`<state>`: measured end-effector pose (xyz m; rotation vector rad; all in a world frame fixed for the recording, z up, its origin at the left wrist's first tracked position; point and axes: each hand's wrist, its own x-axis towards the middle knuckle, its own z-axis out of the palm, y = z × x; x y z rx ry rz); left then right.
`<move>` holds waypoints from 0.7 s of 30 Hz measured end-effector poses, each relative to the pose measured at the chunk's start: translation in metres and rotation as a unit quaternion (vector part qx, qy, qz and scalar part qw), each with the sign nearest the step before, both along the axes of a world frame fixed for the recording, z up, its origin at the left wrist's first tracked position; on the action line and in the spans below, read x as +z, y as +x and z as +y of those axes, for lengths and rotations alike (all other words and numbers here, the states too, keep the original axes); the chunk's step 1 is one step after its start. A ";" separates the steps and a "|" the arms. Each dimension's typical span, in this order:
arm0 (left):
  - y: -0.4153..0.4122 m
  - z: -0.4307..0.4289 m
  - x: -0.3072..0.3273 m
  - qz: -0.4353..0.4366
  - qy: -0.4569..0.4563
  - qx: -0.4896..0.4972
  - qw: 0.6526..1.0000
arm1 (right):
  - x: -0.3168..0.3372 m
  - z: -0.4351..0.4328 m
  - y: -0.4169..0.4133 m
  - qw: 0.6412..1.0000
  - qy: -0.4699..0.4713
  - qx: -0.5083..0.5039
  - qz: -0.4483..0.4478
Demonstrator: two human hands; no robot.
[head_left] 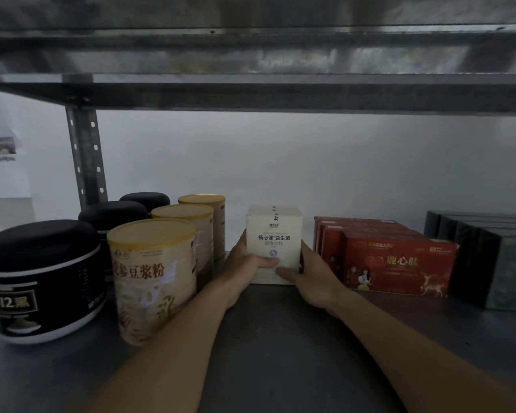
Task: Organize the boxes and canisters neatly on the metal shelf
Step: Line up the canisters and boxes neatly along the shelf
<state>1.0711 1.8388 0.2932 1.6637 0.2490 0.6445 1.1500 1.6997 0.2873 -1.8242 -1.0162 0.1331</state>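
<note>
White box (274, 234) gripped by both hands, in middle of metal shelf (280, 338), between cream cans (152, 278) and red boxes (396, 263). Left hand (245, 263) curled round left side, thumb laid on front. Right hand (310, 278) curled round right side, thumb pressed low on front. Cannot be told if box is lifted or set down. Cans lined front to back. Black tubs (42, 278) lined at far left. Dark boxes (495, 263) stood at far right.
</note>
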 end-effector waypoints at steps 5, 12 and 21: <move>-0.002 -0.002 0.000 -0.002 -0.010 0.009 1.000 | 0.003 -0.002 -0.005 1.000 -0.003 -0.001 0.008; -0.004 -0.004 0.000 0.013 -0.002 0.024 1.000 | 0.006 -0.003 -0.013 1.000 -0.010 -0.022 0.010; -0.044 -0.027 0.002 0.085 0.127 0.079 0.985 | 0.010 -0.035 -0.046 0.976 -0.141 -0.104 -0.128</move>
